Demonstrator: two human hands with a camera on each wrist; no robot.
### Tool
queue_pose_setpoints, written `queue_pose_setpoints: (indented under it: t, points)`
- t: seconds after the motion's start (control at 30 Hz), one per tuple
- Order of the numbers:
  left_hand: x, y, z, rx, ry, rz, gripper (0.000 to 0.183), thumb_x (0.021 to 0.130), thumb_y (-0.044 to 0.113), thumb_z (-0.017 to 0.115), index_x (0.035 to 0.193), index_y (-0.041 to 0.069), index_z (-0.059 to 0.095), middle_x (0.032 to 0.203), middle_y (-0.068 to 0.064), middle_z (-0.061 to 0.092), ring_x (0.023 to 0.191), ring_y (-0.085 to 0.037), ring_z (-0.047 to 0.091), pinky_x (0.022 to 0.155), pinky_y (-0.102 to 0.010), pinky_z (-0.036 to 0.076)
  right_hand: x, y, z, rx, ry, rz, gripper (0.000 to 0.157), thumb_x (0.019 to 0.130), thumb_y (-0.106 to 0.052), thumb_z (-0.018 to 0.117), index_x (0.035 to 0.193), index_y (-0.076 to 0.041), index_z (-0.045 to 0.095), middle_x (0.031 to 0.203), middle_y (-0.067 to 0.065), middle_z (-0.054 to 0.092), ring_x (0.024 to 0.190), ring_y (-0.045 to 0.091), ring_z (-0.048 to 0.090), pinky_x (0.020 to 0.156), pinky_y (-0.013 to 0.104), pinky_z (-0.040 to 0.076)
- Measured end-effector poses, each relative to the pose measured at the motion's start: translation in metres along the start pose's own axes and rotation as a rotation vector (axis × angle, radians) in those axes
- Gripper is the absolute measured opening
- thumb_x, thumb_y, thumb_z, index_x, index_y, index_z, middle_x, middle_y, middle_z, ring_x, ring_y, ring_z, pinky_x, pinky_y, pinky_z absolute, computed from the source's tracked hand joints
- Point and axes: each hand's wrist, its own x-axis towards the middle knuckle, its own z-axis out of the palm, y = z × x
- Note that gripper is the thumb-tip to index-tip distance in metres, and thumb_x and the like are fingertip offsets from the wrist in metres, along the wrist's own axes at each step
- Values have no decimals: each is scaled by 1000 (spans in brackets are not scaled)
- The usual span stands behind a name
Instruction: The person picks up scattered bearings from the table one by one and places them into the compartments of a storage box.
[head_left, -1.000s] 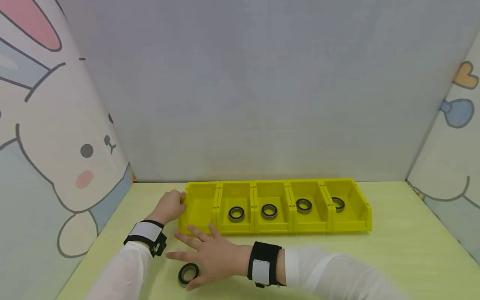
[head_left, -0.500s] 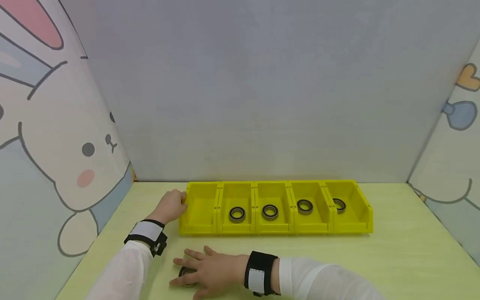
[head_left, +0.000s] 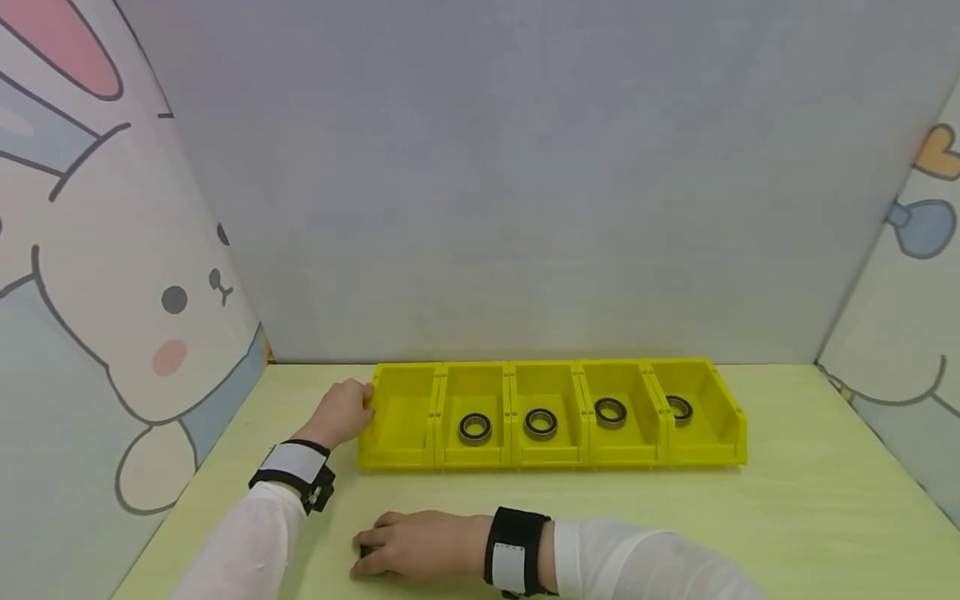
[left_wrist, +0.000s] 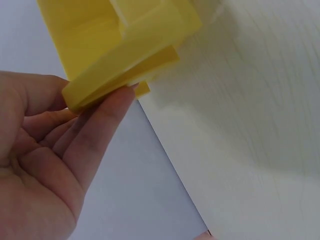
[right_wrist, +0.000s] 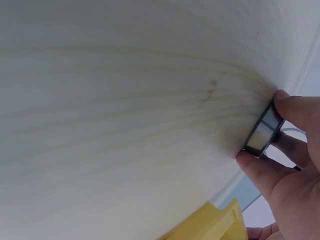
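Observation:
My left hand [head_left: 341, 414] grips the left wall of the leftmost yellow bin [head_left: 403, 417], which has no bearing inside. In the left wrist view, thumb and fingers of that left hand [left_wrist: 50, 165] pinch the bin's edge [left_wrist: 120, 65]. Lower down, in front of the row, my right hand [head_left: 423, 543] holds a ball bearing [head_left: 367, 551] on the table, mostly covered by the fingers. The right wrist view shows the bearing's shiny outer ring [right_wrist: 263, 129] pinched between the thumb and fingers, flat against the tabletop.
Joined to the leftmost bin are several more yellow bins, each with one bearing, such as this bearing [head_left: 475, 428] and another bearing [head_left: 541, 424]. A grey wall [head_left: 540, 208] stands behind the row. Printed panels flank the pale green table [head_left: 810, 517].
My right hand has moved down from near the bin's front onto the loose bearing, and its spread fingers have closed around it. The left hand has stayed on the bin.

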Motion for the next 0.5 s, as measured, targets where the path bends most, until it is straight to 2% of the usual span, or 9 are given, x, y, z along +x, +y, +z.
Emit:
queue_pose_setpoints:
  t: [0.1,0.33,0.5]
  points:
    - [1,0,0,-1,-2,1,10,88,3,56,79,2,52,62,-3,33,56,-17,42,53,-25,34,4,1,-3,-29,-13,-15,33,97,-19,51,128,-27,57,134,-3,52,111,9,52,97,14,37]
    - [-2,1,0,-13,7,13,13,89,3,56,77,3,51,62,-2,33,55,-16,41,52,-25,33,2,9,-25,-52,-118,-44,31,94,-22,57,124,-27,60,120,-7,56,96,6,52,85,13,39]
    - [-3,1,0,-9,36,35,16,88,2,55,73,4,49,60,-1,31,53,-16,40,51,-24,32,1,24,-49,-78,-71,4,32,91,-18,61,122,-24,62,110,-6,59,86,5,52,80,15,38]
